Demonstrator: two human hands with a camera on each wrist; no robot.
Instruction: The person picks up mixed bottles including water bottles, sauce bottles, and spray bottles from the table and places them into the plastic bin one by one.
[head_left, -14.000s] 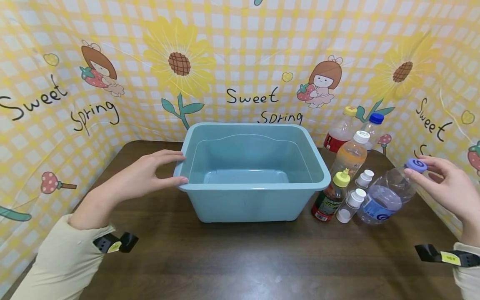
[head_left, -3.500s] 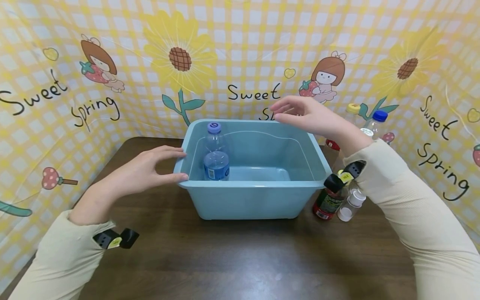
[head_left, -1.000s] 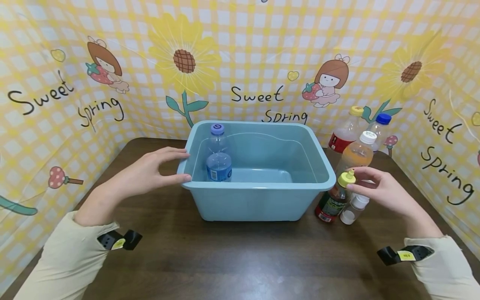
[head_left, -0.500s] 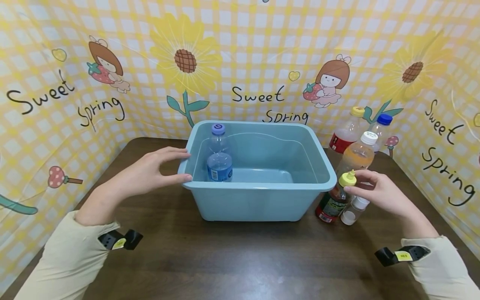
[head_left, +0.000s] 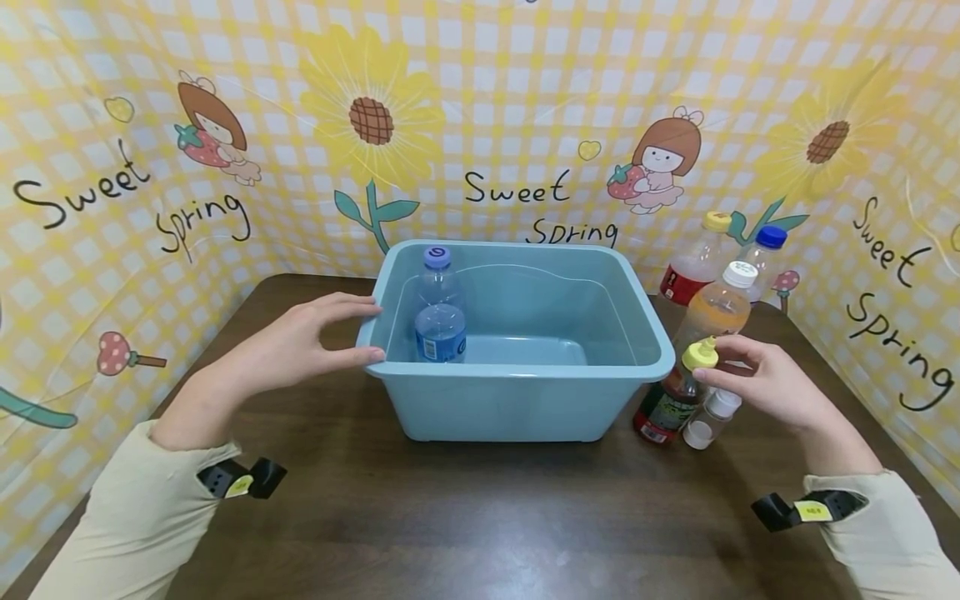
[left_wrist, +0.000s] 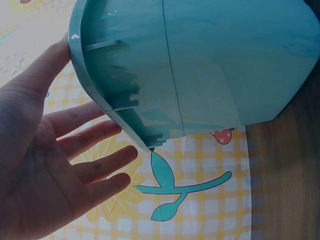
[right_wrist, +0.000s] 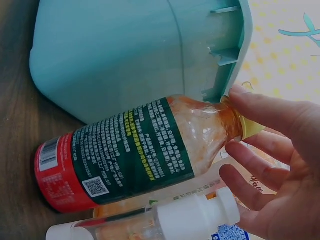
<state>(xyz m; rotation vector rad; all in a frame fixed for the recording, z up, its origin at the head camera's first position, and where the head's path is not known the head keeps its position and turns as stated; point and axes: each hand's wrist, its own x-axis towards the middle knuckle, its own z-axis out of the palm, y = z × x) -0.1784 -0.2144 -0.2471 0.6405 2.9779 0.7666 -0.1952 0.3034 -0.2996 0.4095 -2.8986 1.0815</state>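
A light blue plastic tub (head_left: 495, 404) stands in the middle of the table. My left hand (head_left: 300, 337) touches the tub's left rim with nearly straight, spread fingers; the left wrist view has the thumb and fingertips along the rim's edge. A clear bottle with a purple cap (head_left: 440, 321) stands upright inside, at the left. To the right of the tub, my right hand (head_left: 757, 375) pinches a sauce bottle (right_wrist: 135, 150) at its yellow nozzle cap (head_left: 700, 354). That bottle has a green and red label and leans slightly right, its base low by the table.
Beside the sauce bottle stands a small clear bottle with a white cap (head_left: 708, 421). Behind it are an orange-tinted bottle (head_left: 716, 312), a red-labelled bottle with a yellow cap (head_left: 686, 271) and a blue-capped bottle (head_left: 765, 262). Patterned cloth (head_left: 510, 108) hangs round the table.
The purple-capped bottle went from the right side into the tub. My right hand then moved back right from above the tub to the sauce bottle's cap. My left hand stayed at the rim.
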